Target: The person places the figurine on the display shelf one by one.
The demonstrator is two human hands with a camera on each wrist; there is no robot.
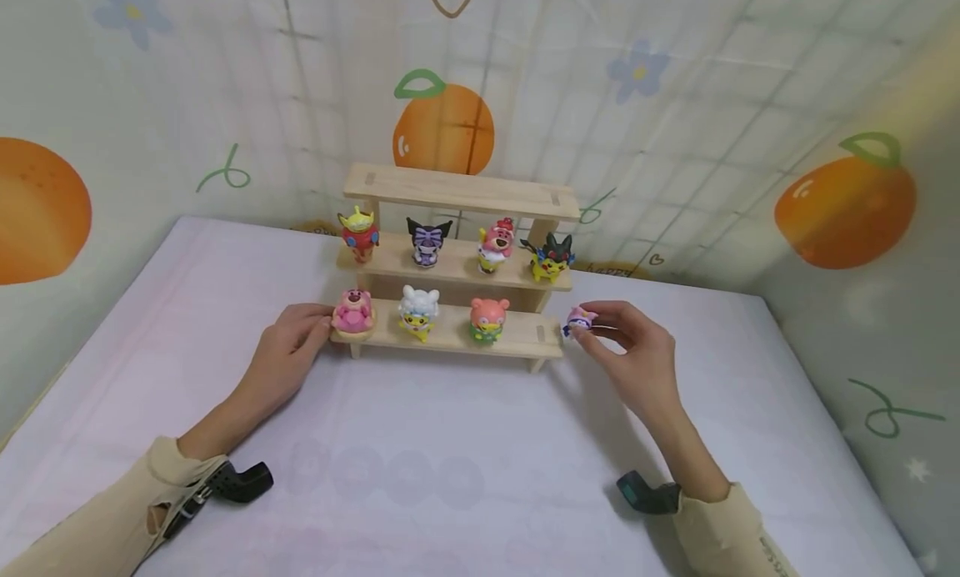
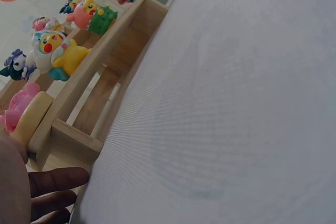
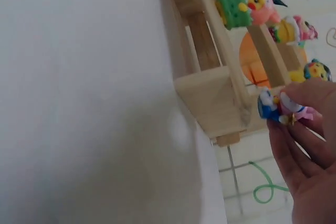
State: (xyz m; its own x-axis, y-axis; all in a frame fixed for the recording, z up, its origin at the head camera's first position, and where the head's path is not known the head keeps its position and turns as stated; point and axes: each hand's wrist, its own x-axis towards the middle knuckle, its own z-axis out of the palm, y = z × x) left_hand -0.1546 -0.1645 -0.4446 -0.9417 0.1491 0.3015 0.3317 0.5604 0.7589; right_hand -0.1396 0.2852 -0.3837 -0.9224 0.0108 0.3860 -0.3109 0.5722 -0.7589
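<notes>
A small pink, white and blue toy figurine (image 1: pixel 578 321) is pinched between the thumb and fingers of my right hand (image 1: pixel 637 352), just off the right end of the lowest tier of a wooden display shelf (image 1: pixel 517 339). My left hand (image 1: pixel 288 343) is at that tier's left end, beside a pink bear figurine (image 1: pixel 353 312) in a round tan base. In the left wrist view, its lower fingers (image 2: pixel 58 181) stretch out straight by the shelf's end; whether the thumb touches the bear's base is unclear. A white-hooded yellow figurine (image 1: pixel 418 312) and a pink-and-green one (image 1: pixel 488 319) share this tier.
The middle tier carries a green-headed alien figurine (image 1: pixel 359 233), a black-and-purple one (image 1: pixel 427 242), a pink bear in a red hat (image 1: pixel 496 245) and a black-eared yellow one (image 1: pixel 552 257). Above is a top plank (image 1: pixel 457 190). A patterned curtain (image 1: pixel 540 77) hangs behind the white-covered table (image 1: pixel 420 444).
</notes>
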